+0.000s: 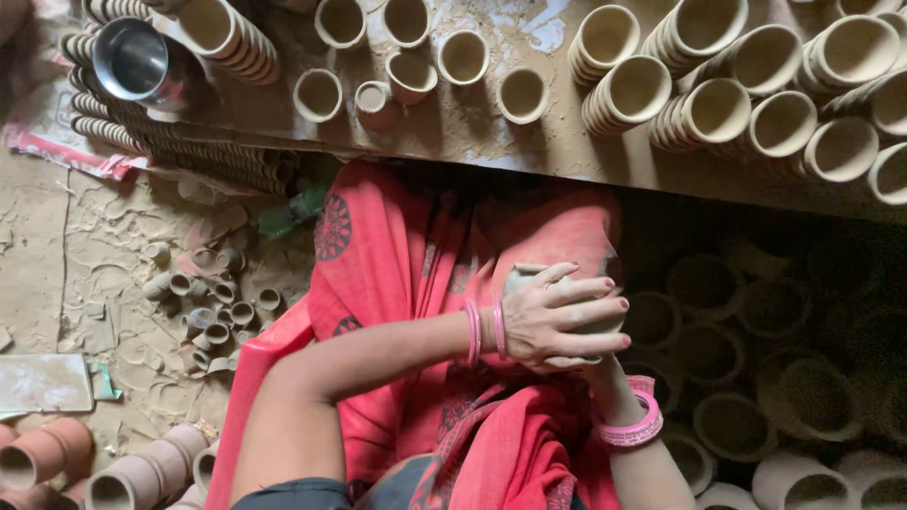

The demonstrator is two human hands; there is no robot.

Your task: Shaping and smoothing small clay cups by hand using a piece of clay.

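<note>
Head view, looking down over the lap.

Left hand (557, 316) lies over the top of a small unfired clay cup (529, 279), fingers spread and curled around its wall — closed on the cup, nails facing right. Only a bit of the cup's pale rim shows above the knuckles; the rest is covered. Right hand (597, 357) sits beneath and behind the left, mostly hidden; wrist rises to the cup from below, so it appears to support the base, but I cannot tell whether its fingers are closed or loose. Held this way the cup is cradled from both sides, likely because soft clay deforms under a one-point pinch. The cup is over the red cloth (397, 283) on the lap, clear of the board.

Pink bangles (484, 331) on the left wrist, a wider pink one (631, 430) on the right.

Above: dusty wooden board (472, 132) carrying single clay cups (463, 55) standing mouth-up, apart from one another — probably spaced to dry without sticking. To their right, nested stacks of cups (718, 109) lie on their sides, mouths toward the camera. Steel tumbler (132, 61) rests on stacked cups at upper left.

Lower left on the floor: tiny clay pots (213, 302) scattered in dust; terracotta-coloured cups (47, 453) at the corner. Right, under the board, shadowed cups (737, 425) packed close.
</note>
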